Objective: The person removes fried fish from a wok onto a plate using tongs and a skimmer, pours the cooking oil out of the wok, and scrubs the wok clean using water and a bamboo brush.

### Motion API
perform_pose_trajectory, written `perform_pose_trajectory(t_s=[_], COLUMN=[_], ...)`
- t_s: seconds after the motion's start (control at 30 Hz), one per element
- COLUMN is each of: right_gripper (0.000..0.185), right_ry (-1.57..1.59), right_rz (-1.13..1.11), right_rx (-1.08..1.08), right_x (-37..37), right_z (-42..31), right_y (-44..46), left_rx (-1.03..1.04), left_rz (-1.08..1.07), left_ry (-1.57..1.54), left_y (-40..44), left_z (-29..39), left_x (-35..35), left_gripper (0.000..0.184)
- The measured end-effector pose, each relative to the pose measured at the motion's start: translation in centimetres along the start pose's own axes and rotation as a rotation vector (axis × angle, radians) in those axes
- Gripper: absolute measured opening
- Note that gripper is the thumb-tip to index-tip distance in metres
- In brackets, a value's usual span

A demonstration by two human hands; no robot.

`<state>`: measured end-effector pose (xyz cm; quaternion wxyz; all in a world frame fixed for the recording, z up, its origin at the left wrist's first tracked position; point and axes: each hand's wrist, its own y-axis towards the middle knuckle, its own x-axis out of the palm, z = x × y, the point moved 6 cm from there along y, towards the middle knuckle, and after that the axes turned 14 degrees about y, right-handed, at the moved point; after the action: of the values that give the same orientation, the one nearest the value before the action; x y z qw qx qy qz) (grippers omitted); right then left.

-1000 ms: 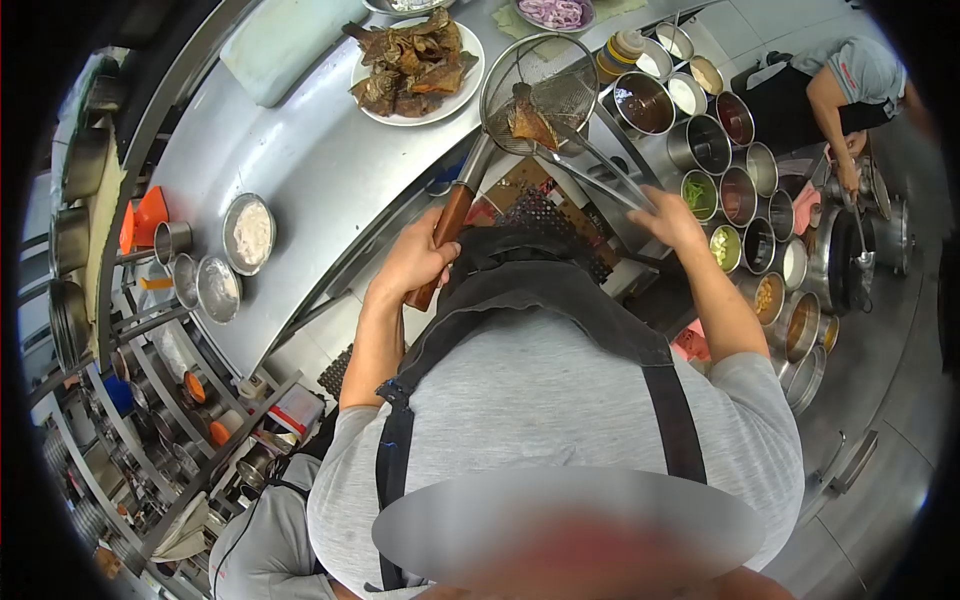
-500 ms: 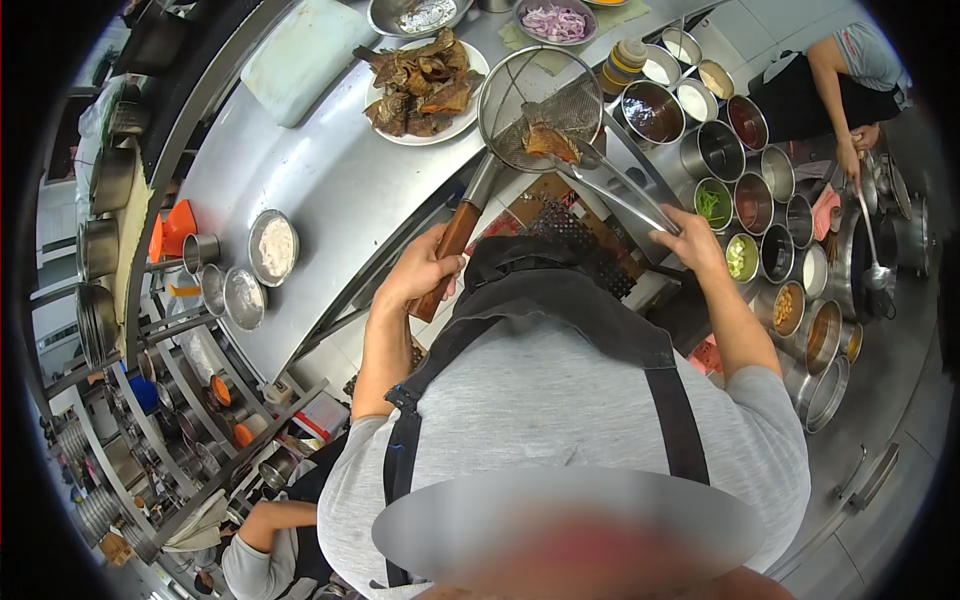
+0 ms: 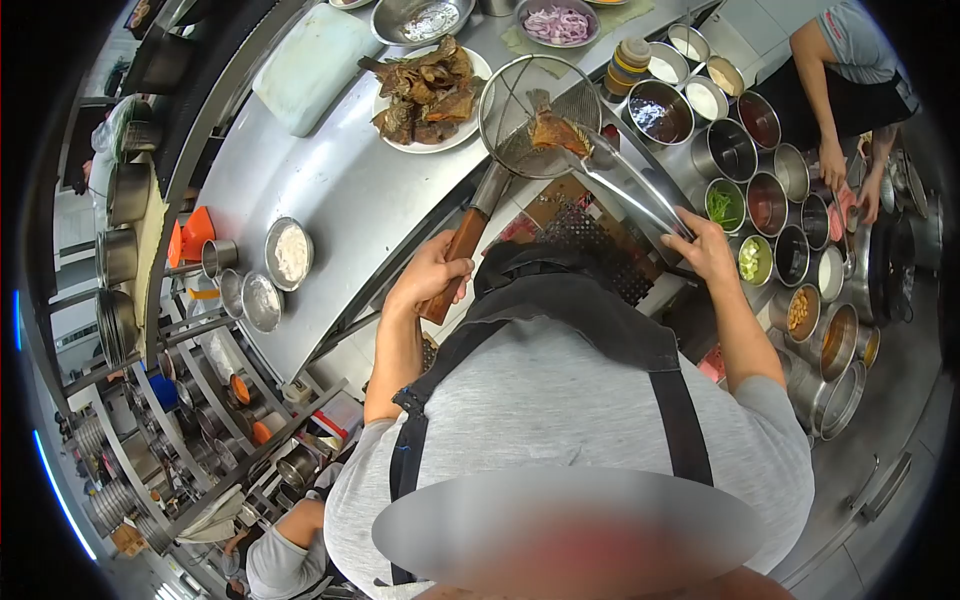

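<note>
My left hand [image 3: 435, 277] is wrapped around the wooden handle [image 3: 462, 250] of a round wire-mesh strainer [image 3: 507, 112], which I hold out in front of my apron. In my right hand [image 3: 703, 246] are metal tongs [image 3: 635, 197], their tips at a browned piece of fried fish [image 3: 556, 133] over the strainer's mesh. Whether the tips grip the piece firmly is hard to see. Just left of the strainer, a white plate [image 3: 420, 147] bears a heap of dark fried fish [image 3: 430, 92].
A pale cutting board [image 3: 315, 70], a metal bowl [image 3: 420, 22] and a bowl of sliced red onion [image 3: 556, 27] lie on the steel counter [image 3: 345, 190]. On the right stand several pots of sauces and chopped ingredients [image 3: 725, 205]. A co-worker's hands [image 3: 850, 185] are beyond them.
The fish piece has turned and sits slightly higher, with the tongs shifted a little. The co-worker's hands have left the ladle's raised position and moved to a pink cloth.
</note>
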<state>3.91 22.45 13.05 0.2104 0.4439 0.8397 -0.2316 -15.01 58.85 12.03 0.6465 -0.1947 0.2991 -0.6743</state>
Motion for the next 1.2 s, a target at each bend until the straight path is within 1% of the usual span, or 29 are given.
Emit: perform_pose_trajectory(t_s=[0.07,0.1,0.17,0.2,0.23,0.3,0.37,0.4,0.43,0.5,0.63,0.67,0.7,0.73,0.77,0.83,0.87,0.97,1.1,1.17,1.2], right_gripper=[0.057,0.057,0.059,0.059,0.058,0.056,0.052,0.052,0.052,0.052,0.053,0.053,0.054,0.053,0.053,0.054,0.054,0.053,0.053,0.060,0.059], right_ry=[0.143,0.144,0.222,0.179,0.223,0.209,0.337,0.299,0.355,0.338,0.379,0.476,0.572,0.525,0.519,0.606,0.650,0.656,0.619,0.618,0.597], right_rz=[0.033,0.030,0.048,0.070,0.062,0.078,0.037,0.080,0.047,0.014,-0.018,-0.046,-0.073,-0.003,-0.009,-0.004,-0.007,-0.024,-0.050,-0.014,-0.033], right_rx=[-0.031,-0.038,0.029,-0.078,-0.089,-0.161,-0.101,-0.173,-0.132,-0.077,-0.126,-0.059,0.010,-0.032,-0.034,0.133,0.172,0.215,0.182,0.092,0.102], right_x=[-0.1,0.0,0.5,1.1,2.1,4.8,8.0,9.2,9.9,11.8,13.3,13.5,13.6,13.2,13.0,12.4,12.8,13.2,14.3,14.5,14.5], right_z=[0.3,0.1,-0.5,-1.8,-2.3,-2.9,-3.0,-3.6,-5.2,-4.9,-5.4,-5.3,-5.2,-4.9,-4.8,-4.7,-4.0,-4.3,-4.2,-4.4,-4.4], right_y=[0.2,0.7,2.0,3.1,4.4,7.3,10.4,11.5,11.9,13.5,15.5,15.9,16.1,16.4,16.5,16.0,15.9,14.8,13.6,13.4,13.6], left_rx=[-0.002,-0.006,-0.006,-0.018,-0.031,-0.058,-0.061,-0.055,-0.055,-0.079,-0.104,-0.102,-0.091,-0.079,-0.076,-0.079,-0.075,-0.066,-0.071,-0.076,-0.066], left_rz=[0.002,-0.016,-0.030,-0.072,-0.114,-0.121,-0.143,-0.145,-0.137,-0.114,-0.089,-0.084,-0.087,-0.090,-0.086,-0.086,-0.086,-0.111,-0.116,-0.128,-0.137], left_ry=[-0.003,0.011,0.029,0.052,0.074,0.009,0.070,0.076,0.078,0.090,0.073,0.064,0.084,0.104,0.096,0.075,0.070,0.089,0.130,0.135,0.137], left_y=[0.2,0.3,0.8,1.1,1.4,1.6,2.0,2.0,1.8,1.3,0.5,0.4,0.4,0.4,0.3,0.1,0.2,0.4,0.7,1.0,1.1], left_z=[-0.1,-0.3,-0.8,-1.3,-1.5,-1.4,-1.5,-1.6,-1.6,-1.8,-2.7,-2.9,-3.2,-3.4,-3.6,-3.9,-3.9,-3.9,-3.8,-4.0,-4.0], left_x=[0.0,0.2,0.3,0.7,1.0,1.8,2.1,2.1,2.1,1.8,1.0,0.7,0.5,0.3,0.1,-0.2,-0.3,-0.5,-0.8,-0.8,-0.8], left_gripper=[0.029,0.030,0.031,0.031,0.031,0.027,0.025,0.026,0.026,0.025,0.026,0.026,0.031,0.037,0.037,0.036,0.036,0.035,0.031,0.029,0.027])
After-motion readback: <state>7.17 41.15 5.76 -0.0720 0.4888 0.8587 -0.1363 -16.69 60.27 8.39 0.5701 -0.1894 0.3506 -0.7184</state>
